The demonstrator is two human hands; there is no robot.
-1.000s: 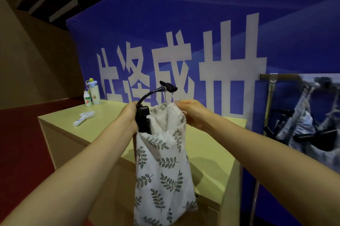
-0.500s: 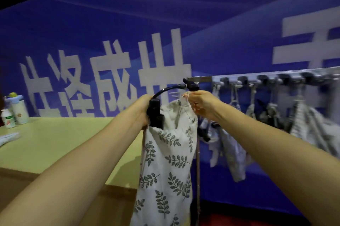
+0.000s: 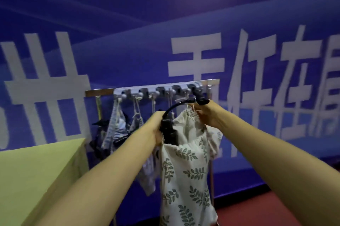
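A white drawstring bag [image 3: 185, 178] printed with green leaves hangs between my hands. A black device with a curved neck [image 3: 170, 124] sticks out of the bag's mouth. My left hand [image 3: 156, 128] grips the bag's gathered top edge beside the black device. My right hand [image 3: 206, 113] pinches the bag's drawstring at the top right, just below the rack's hooks. A metal rack bar [image 3: 99, 91] with a row of grey hooks stands right behind the hands.
Several other cloth bags [image 3: 117, 130] hang from the rack's left hooks. A pale green table [image 3: 33, 167] fills the lower left. A blue banner wall [image 3: 165, 23] with large white characters stands behind. Red floor [image 3: 257, 213] lies at the lower right.
The view has swung right from the table to the rack. Both hands have carried the bag up to the rack's right end, with the same grips.
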